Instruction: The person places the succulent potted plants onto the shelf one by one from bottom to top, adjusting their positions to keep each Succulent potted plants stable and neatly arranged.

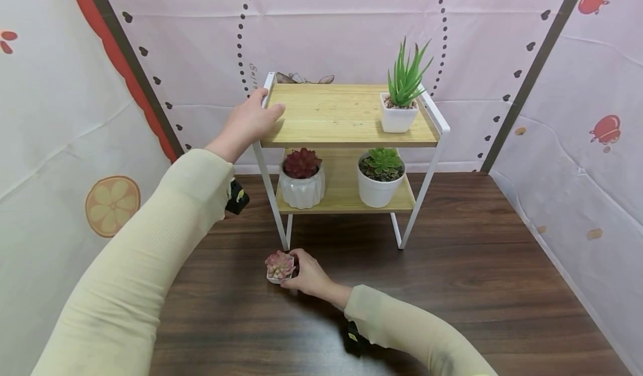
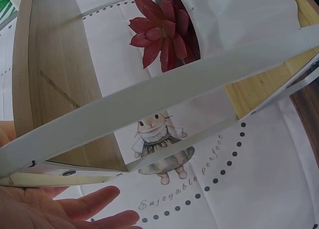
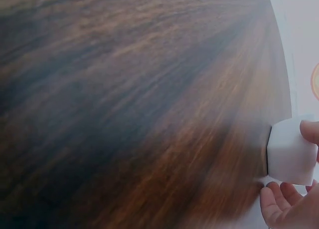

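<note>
My left hand (image 1: 253, 120) holds the upper left side of a two-tier shelf (image 1: 331, 136) with a white frame. In the left wrist view its thumb is on one side of the white rail (image 2: 164, 94) and the fingers (image 2: 97, 201) are on the other. On the table by the shelf's front left leg, my right hand (image 1: 310, 275) grips a small potted pink succulent (image 1: 279, 265) between thumb and fingers. Its white pot (image 3: 291, 151) shows at the right edge of the right wrist view, close to the table surface.
An aloe plant (image 1: 399, 114) in a square white pot stands at the top tier's right. On the lower tier sit a red succulent (image 1: 302, 183) in a ribbed pot and a green succulent (image 1: 380, 189) in a round pot. Printed cloth walls (image 1: 341, 41) surround the dark wooden table (image 1: 472, 287).
</note>
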`<state>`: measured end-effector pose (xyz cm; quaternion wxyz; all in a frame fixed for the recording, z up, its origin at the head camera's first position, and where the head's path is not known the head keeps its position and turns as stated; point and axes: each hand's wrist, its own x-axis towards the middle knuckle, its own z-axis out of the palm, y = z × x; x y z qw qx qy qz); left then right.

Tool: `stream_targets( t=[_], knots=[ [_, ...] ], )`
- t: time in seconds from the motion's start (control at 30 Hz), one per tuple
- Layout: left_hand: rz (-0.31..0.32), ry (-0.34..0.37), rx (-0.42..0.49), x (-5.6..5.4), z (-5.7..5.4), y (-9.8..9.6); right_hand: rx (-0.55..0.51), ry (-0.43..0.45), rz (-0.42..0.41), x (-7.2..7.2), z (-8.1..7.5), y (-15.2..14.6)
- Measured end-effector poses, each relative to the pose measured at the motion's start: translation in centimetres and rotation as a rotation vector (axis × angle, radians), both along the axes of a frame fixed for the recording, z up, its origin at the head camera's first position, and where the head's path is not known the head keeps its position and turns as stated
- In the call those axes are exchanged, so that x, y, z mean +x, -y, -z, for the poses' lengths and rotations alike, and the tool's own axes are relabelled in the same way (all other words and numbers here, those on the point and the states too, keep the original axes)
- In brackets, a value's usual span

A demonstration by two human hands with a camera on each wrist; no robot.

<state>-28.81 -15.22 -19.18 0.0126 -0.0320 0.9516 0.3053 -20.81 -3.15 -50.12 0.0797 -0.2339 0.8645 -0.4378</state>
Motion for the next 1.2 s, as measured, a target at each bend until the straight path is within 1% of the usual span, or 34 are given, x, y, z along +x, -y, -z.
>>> stream_targets(
  t=[0.3, 0.6, 0.77, 0.87, 0.97, 1.07, 1.2],
  knots=[
    [0.001, -0.006, 0.002, 0.0, 0.0, 0.0, -0.016, -0.026, -0.008, -0.2, 0.1, 0.4],
    [-0.001, -0.003, 0.009, 0.2, 0.0, 0.0, -0.020, 0.045, 0.012, 0.0, -0.2, 0.3],
    [0.002, -0.004, 0.013, 0.2, 0.1, 0.1, -0.045, 0.101, -0.001, 0.3, -0.9, -0.2],
    [-0.003, -0.001, 0.006, 0.1, 0.1, 0.0, -0.044, 0.128, -0.018, 0.6, -1.6, -0.8],
    [-0.005, -0.002, 0.002, 0.0, 0.1, 0.0, -0.038, 0.113, -0.042, 0.7, -2.5, -1.6],
    [-0.002, -0.003, 0.002, 0.0, 0.1, 0.0, -0.045, 0.102, -0.066, 0.6, -4.0, -2.4],
    [0.002, -0.005, 0.010, 0.1, 0.0, 0.0, -0.026, 0.087, -0.099, 0.3, -6.4, -3.4]
  ],
)
